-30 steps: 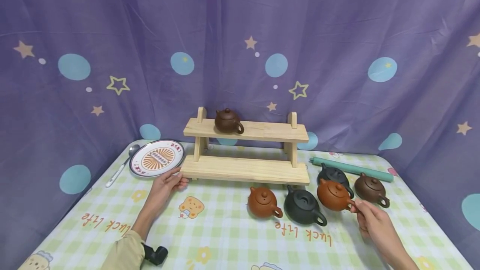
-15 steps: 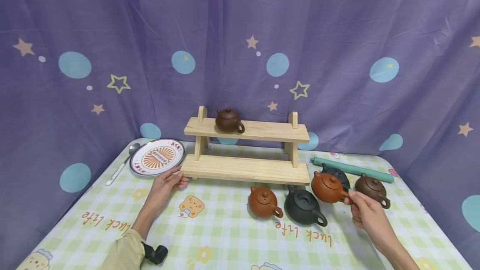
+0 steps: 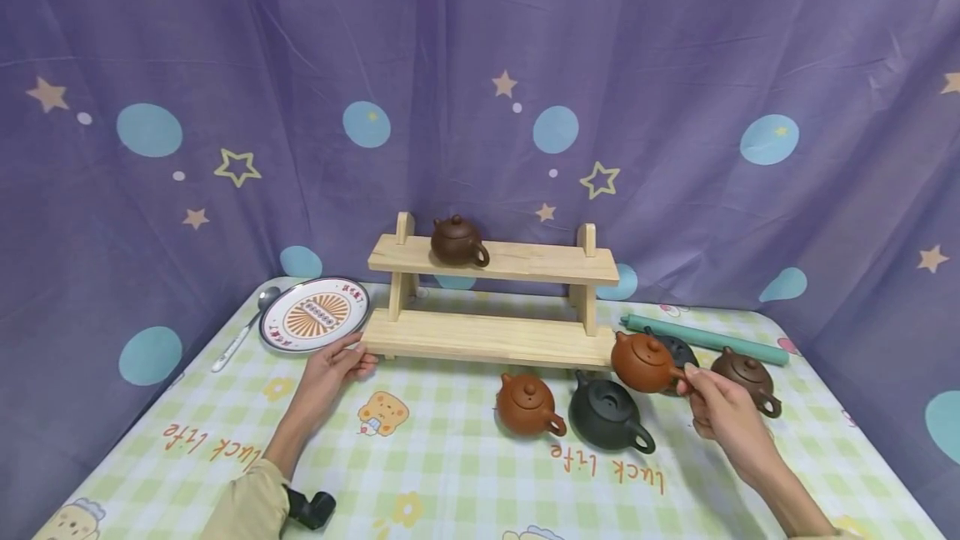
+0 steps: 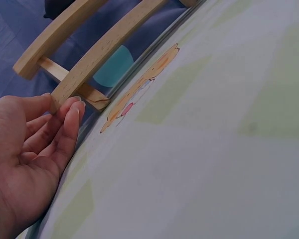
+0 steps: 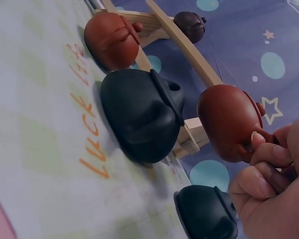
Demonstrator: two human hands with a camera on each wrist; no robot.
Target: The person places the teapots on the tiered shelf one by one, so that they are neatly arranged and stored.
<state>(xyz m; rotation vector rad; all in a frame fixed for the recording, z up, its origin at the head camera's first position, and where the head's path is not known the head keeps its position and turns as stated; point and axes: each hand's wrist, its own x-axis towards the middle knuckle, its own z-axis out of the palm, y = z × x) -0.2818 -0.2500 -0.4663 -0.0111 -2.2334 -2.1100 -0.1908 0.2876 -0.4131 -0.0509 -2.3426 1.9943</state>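
My right hand (image 3: 731, 415) pinches the handle of a reddish-brown teapot (image 3: 643, 362), lifted off the table beside the right end of the lower shelf. In the right wrist view that teapot (image 5: 228, 122) hangs above the cloth, fingers curled at its handle. My left hand (image 3: 330, 373) grips the left end of the two-tier wooden rack (image 3: 487, 336); the left wrist view has thumb and fingers pinching the corner of its board (image 4: 70, 84). One dark brown teapot (image 3: 456, 241) sits on the upper shelf, toward the left.
In front of the rack stand another reddish-brown teapot (image 3: 525, 405) and a black teapot (image 3: 606, 412). A second black teapot (image 3: 678, 350), partly hidden, and a brown teapot (image 3: 744, 377) are at right, near a green roll (image 3: 708, 340). A plate (image 3: 285, 340) and spoon (image 3: 236, 346) lie left.
My right hand has carried the reddish-brown teapot leftward and slightly farther back, from in front of the rear black teapot to the lower shelf's right end. The left hand stays on the rack.
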